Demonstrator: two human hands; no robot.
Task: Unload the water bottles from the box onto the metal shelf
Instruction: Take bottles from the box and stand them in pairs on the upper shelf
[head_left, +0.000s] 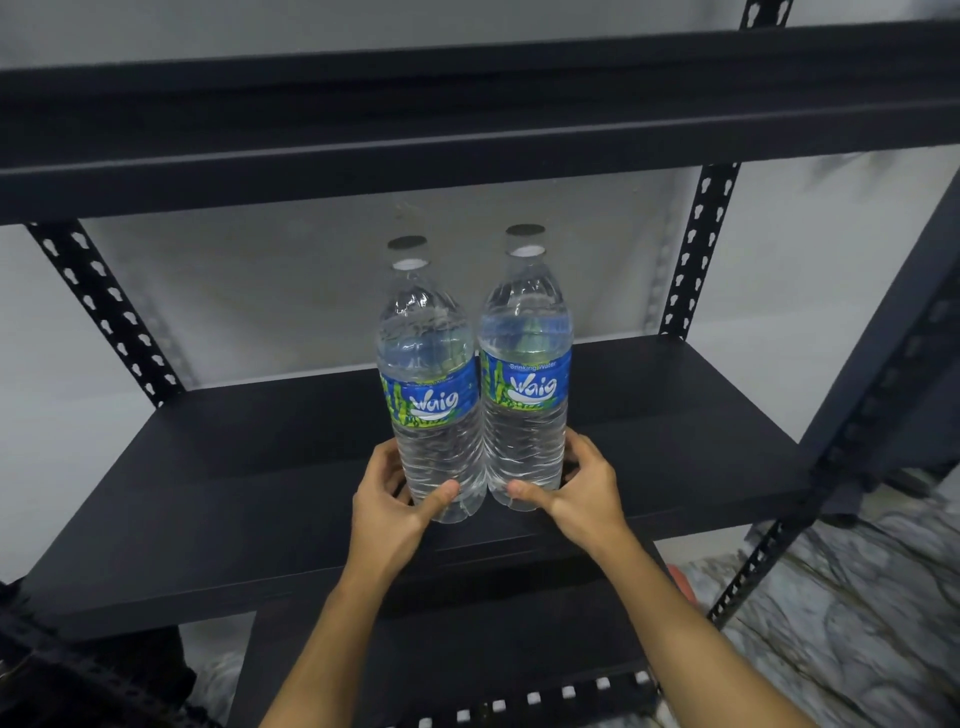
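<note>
Two clear water bottles with blue and green labels stand upright side by side on the black metal shelf (208, 493), touching each other. My left hand (395, 499) grips the base of the left bottle (431, 374), thumb across its front. My right hand (576, 488) grips the base of the right bottle (524, 358) the same way. Both bottles sit near the front middle of the shelf board. The box is out of view.
A higher shelf board (467, 119) runs overhead, close above the bottle caps. Perforated black uprights (104, 312) stand at the back left, the back right (696, 249) and the front right. A lower shelf (467, 649) lies beneath. Marbled floor (857, 597) shows at the right.
</note>
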